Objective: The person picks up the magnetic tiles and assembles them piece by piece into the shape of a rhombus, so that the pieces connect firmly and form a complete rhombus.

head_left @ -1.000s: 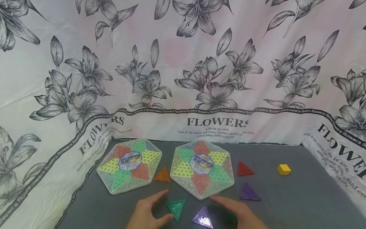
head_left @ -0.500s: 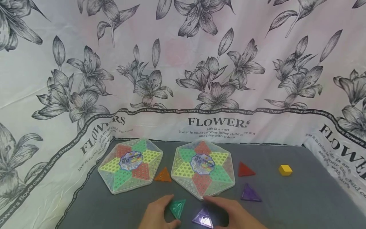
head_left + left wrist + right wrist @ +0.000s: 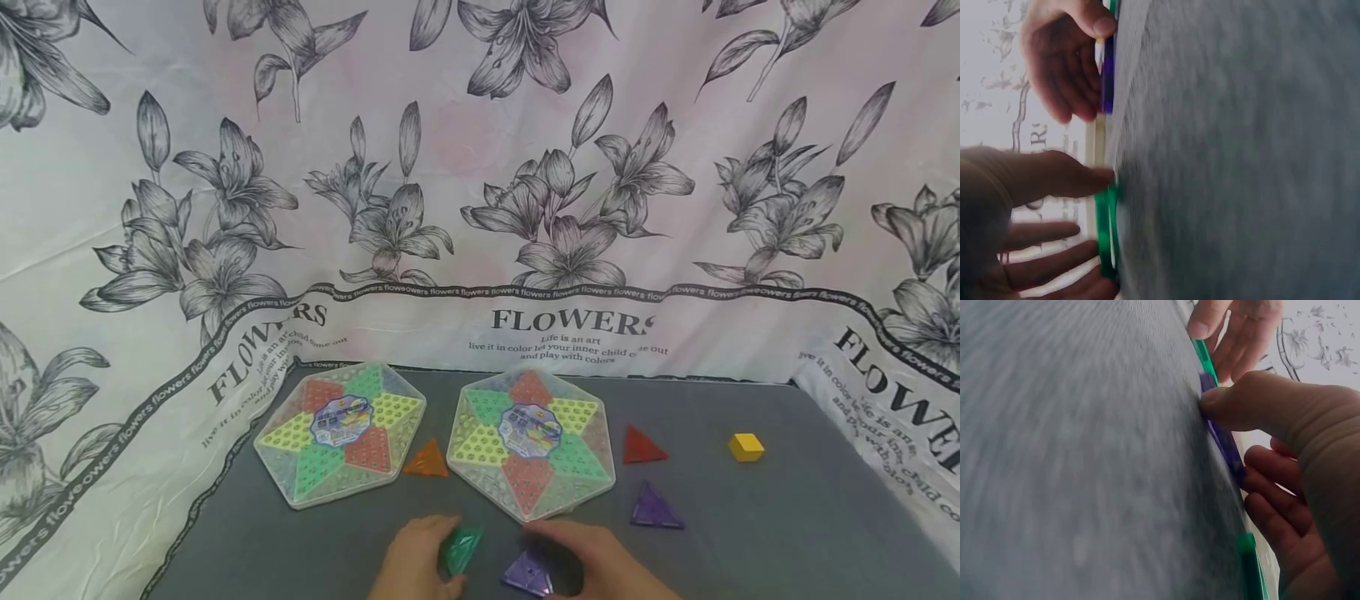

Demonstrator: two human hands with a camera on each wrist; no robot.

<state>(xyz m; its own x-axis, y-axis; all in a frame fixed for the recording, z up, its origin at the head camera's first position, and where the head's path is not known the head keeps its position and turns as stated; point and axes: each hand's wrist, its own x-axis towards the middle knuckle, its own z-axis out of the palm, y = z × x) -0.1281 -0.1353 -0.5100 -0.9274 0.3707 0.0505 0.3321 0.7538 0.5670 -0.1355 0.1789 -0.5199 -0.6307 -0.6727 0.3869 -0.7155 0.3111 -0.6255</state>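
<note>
My left hand (image 3: pixel 420 557) pinches a translucent green triangular tile (image 3: pixel 462 550) at the near middle of the table. In the left wrist view, thumb and fingers meet opposite ends of this green tile (image 3: pixel 1105 228), which shows edge-on. Just to the right, my right hand (image 3: pixel 592 562) holds a translucent purple triangular tile (image 3: pixel 527 573) between thumb and fingers. The right wrist view has the thumb on one end of that purple tile (image 3: pixel 1225 447) and fingertips at the other. The two tiles lie a short gap apart, points tilted differently.
Behind the hands lie two hexagonal star-patterned game boards (image 3: pixel 341 433), (image 3: pixel 531 442), with an orange triangle (image 3: pixel 427 460) between them. To the right are a red triangle (image 3: pixel 642 446), a second purple triangle (image 3: pixel 655 508) and a yellow cube (image 3: pixel 746 447). Another green piece (image 3: pixel 1250 565) sits beside my right hand.
My left hand has moved right and closed on the green tile. My right hand has moved left around the near purple tile and now grips it; both tiles have shifted slightly.
</note>
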